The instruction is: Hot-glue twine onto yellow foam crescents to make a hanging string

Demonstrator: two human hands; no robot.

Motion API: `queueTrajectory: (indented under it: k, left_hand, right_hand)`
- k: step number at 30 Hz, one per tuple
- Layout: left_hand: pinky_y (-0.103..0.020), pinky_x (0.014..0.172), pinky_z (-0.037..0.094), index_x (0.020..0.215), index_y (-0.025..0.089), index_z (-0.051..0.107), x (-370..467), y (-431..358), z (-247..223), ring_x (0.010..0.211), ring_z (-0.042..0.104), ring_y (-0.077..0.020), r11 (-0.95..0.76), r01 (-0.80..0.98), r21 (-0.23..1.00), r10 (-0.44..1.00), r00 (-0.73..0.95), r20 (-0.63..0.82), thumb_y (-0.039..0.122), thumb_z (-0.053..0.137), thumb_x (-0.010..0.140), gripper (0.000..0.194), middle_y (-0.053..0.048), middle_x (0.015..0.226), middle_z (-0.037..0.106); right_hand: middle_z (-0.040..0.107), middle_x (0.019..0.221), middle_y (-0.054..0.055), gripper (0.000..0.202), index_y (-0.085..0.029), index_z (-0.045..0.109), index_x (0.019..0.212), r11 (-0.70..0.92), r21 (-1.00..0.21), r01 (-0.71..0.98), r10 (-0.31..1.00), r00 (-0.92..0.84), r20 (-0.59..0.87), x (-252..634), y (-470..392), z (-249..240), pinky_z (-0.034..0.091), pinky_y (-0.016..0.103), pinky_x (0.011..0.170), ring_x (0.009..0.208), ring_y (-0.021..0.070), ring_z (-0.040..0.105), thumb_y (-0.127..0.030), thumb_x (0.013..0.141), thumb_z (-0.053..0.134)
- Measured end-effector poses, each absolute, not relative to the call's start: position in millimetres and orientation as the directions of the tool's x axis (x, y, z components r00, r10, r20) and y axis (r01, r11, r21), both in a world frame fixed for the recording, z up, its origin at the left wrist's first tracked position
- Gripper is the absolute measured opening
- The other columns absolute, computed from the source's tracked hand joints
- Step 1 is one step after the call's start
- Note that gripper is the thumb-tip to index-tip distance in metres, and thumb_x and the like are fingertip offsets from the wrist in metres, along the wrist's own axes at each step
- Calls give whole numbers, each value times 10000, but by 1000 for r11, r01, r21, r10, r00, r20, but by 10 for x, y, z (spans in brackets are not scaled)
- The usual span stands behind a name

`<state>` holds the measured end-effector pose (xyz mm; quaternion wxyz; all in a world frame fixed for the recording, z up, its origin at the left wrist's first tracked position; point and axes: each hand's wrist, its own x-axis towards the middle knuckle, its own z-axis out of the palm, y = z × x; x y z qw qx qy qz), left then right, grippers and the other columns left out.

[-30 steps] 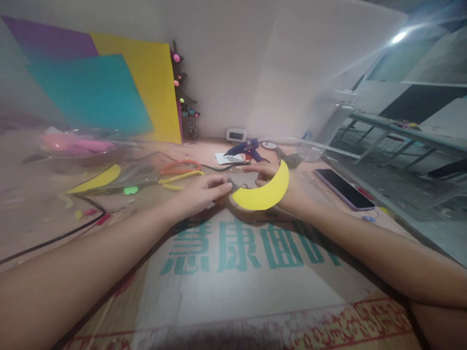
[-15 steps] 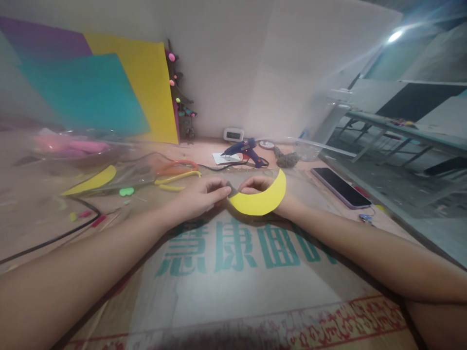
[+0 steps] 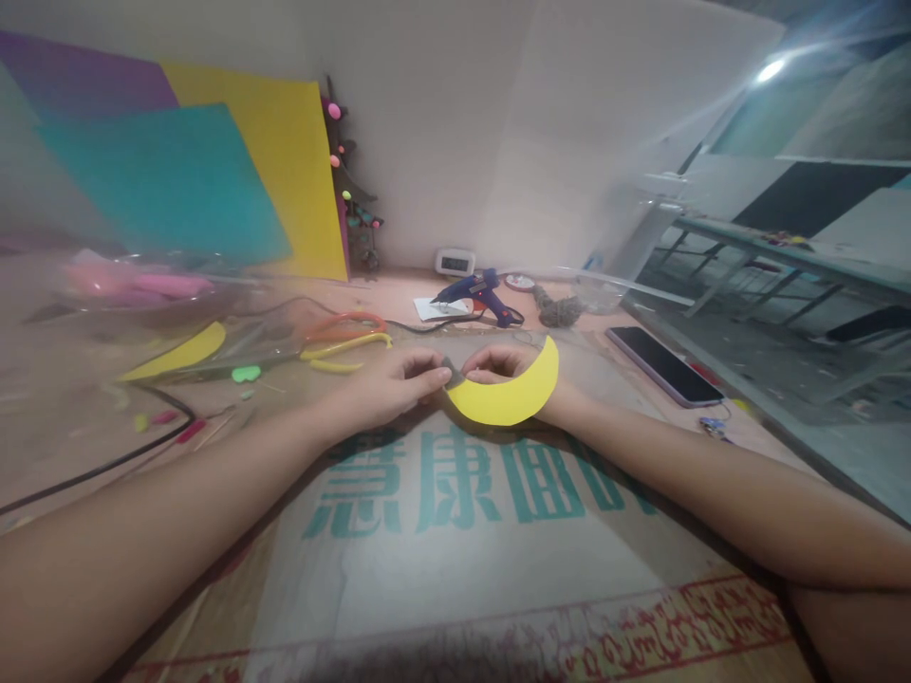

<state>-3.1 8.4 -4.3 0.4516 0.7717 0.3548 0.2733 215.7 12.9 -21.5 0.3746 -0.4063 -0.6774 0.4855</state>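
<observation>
Pinched dark strip [image 3: 454,373] in left hand [image 3: 395,381], at 9 o'clock tip of yellow crescent [image 3: 505,398]. Curled right hand [image 3: 498,361] behind crescent; could not tell its fingertip grip. Required light, steady pressure against creasing. Noted glue gun [image 3: 470,287] at 12 o'clock, phone [image 3: 665,365] at 3.

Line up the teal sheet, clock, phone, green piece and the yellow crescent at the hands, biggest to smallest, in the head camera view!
1. Teal sheet
2. Yellow crescent and phone: too alike to rank
3. Clock
4. Green piece
</observation>
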Motion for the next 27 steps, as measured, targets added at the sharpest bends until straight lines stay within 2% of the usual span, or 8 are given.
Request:
queueTrajectory:
  k: [6, 10, 13, 16, 19, 21, 25, 27]
  left_hand:
    - [-201, 453, 305, 737, 166, 515, -20, 74, -35, 515, 433, -83, -316, 291, 903, 818, 566, 103, 445, 500, 892, 319, 26, 625, 501]
    - [-201, 446, 315, 756, 177, 513, -18, 93, -95, 491, 436, -84, -281, 267, 922, 861, 494, 119, 470, 501, 892, 324, 35, 613, 505]
    - [-201, 475, 332, 737, 179, 500, -22, 124, -139, 514, 430, -88, -270, 239, 933, 900, 408, 156, 472, 502, 895, 333, 41, 606, 485]
    - [-206, 501, 333, 733, 177, 501, -34, 146, -141, 527, 418, -89, -306, 243, 920, 916, 340, 215, 449, 500, 902, 320, 42, 615, 485]
    - [-218, 526, 338, 767, 173, 536, -42, 151, -129, 560, 443, -99, -326, 267, 907, 924, 292, 246, 442, 505, 900, 302, 33, 649, 519]
    - [-225, 551, 352, 776, 172, 550, -43, 152, -131, 593, 469, -111, -337, 274, 901, 925, 277, 261, 444, 506, 897, 301, 25, 669, 539]
    - [-233, 572, 359, 768, 173, 554, -39, 150, -137, 608, 479, -118, -355, 305, 884, 912, 318, 257, 439, 509, 894, 298, 19, 686, 556]
    - [-236, 572, 355, 771, 171, 557, -35, 145, -121, 603, 475, -118, -352, 318, 880, 915, 313, 253, 430, 514, 892, 289, 18, 693, 562]
  right_hand:
    - [661, 802, 3, 240, -214, 651, 968, 308, -932, 189, 889, -407, 211, 2166, 153, -217, 489, 252, 607, 671, 127, 617, -404, 822, 653]
    - [640, 1014, 54, 313, -200, 578, 1043, 480, -824, 299, 856, -363, 368, 2172, 97, -133, 497, 280, 673, 720, 130, 597, -298, 764, 680]
    - [616, 1094, 84, 330, -196, 534, 1037, 544, -753, 370, 833, -342, 435, 2161, 11, -44, 511, 332, 778, 873, 186, 614, -234, 730, 652]
    - [632, 1104, 84, 358, -200, 528, 1070, 539, -753, 378, 839, -326, 437, 2149, -40, 5, 499, 382, 885, 1017, 235, 604, -203, 716, 579]
    - [658, 1122, 73, 355, -200, 558, 1101, 485, -788, 379, 867, -329, 375, 2141, -45, 16, 485, 385, 931, 1078, 247, 595, -255, 750, 553]
    - [685, 1044, 66, 265, -195, 605, 1018, 449, -803, 391, 882, -337, 329, 2138, -39, 14, 493, 380, 907, 1047, 251, 612, -305, 783, 550]
    - [664, 740, 43, 143, -187, 597, 749, 383, -817, 431, 910, -329, 253, 2141, -41, 6, 523, 347, 700, 744, 220, 636, -308, 787, 530]
    - [653, 722, 39, 138, -180, 591, 755, 375, -821, 431, 911, -333, 241, 2146, -53, 9, 517, 330, 665, 698, 203, 620, -295, 793, 525]
